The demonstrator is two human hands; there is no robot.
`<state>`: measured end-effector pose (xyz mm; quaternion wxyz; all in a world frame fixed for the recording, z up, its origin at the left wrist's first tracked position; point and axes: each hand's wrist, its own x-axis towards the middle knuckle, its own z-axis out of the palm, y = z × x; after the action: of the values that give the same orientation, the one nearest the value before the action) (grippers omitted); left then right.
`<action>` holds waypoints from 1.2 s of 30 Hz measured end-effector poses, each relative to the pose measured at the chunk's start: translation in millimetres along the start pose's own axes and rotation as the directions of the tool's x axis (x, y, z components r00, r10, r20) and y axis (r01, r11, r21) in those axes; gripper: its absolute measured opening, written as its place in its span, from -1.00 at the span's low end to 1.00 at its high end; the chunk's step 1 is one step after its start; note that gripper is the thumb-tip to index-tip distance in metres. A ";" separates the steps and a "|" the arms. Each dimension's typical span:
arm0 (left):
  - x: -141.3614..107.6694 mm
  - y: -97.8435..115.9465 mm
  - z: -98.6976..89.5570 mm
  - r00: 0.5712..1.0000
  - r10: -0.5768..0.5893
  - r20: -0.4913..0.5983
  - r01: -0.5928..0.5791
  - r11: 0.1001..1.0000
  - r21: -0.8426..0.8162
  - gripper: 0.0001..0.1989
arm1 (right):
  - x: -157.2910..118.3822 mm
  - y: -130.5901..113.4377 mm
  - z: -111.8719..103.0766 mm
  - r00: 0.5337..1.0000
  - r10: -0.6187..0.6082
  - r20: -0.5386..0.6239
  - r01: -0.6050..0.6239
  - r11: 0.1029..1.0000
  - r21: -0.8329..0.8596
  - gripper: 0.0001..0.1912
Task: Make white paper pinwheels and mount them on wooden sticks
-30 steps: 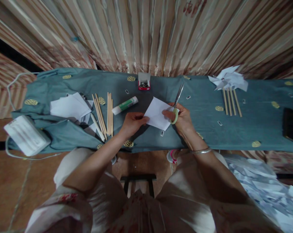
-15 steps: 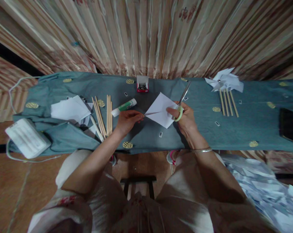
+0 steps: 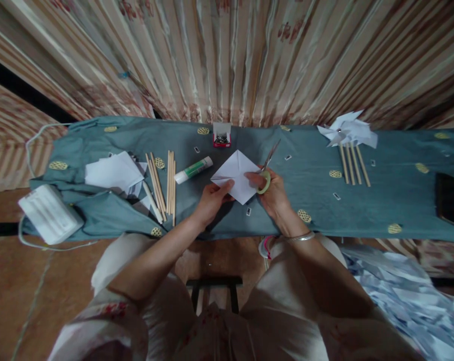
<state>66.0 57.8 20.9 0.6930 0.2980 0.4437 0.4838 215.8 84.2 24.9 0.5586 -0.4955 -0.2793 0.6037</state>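
Note:
A square of white paper [image 3: 237, 170], turned corner-up with slits or creases running in from its corners, is held between both hands above the cloth. My left hand [image 3: 213, 201] pinches its lower left edge, thumb on top. At the right corner my right hand [image 3: 272, 194] grips the paper with the thumb on its face, and also keeps the scissors [image 3: 265, 179] by their pale yellow-green handle. The scissor blades point up and away from the paper. A glue stick [image 3: 194, 169] lies left of the paper, and a small red box of metal pins [image 3: 221, 136] stands beyond it.
Wooden sticks [image 3: 171, 180] and a stack of white paper [image 3: 114, 173] lie at left, near a white device [image 3: 50, 214] with a cable. Paper pinwheels [image 3: 349, 129] on sticks and a dark phone [image 3: 452, 200] are at right. Paper scraps [image 3: 411, 296] fill a bag below the table.
My left hand has shifted from the paper's left corner to its lower left edge. The paper has moved slightly left and turned, and the scissors moved left with my right hand.

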 end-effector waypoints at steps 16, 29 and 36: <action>9.8 42.4 -29.2 0.963 -0.026 -0.268 -0.053 0.957 -0.285 -0.90 | -50.2 12.6 2.1 0.834 0.318 0.450 -0.088 0.884 -0.460 -0.46; 3.8 41.6 -24.2 0.965 -0.128 -0.230 0.030 0.922 -0.386 -0.94 | -51.4 26.9 5.5 0.822 0.336 0.461 -0.029 0.832 -0.554 -0.59; 2.4 40.3 -18.4 0.957 -0.150 -0.249 0.047 0.926 -0.376 -0.78 | -51.9 23.7 14.2 0.840 0.300 0.453 -0.026 0.855 -0.518 -0.58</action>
<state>33.4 74.0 46.2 0.6920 0.0713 0.4516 0.5586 187.5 32.7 23.6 0.2623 -0.4624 -0.5185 0.6698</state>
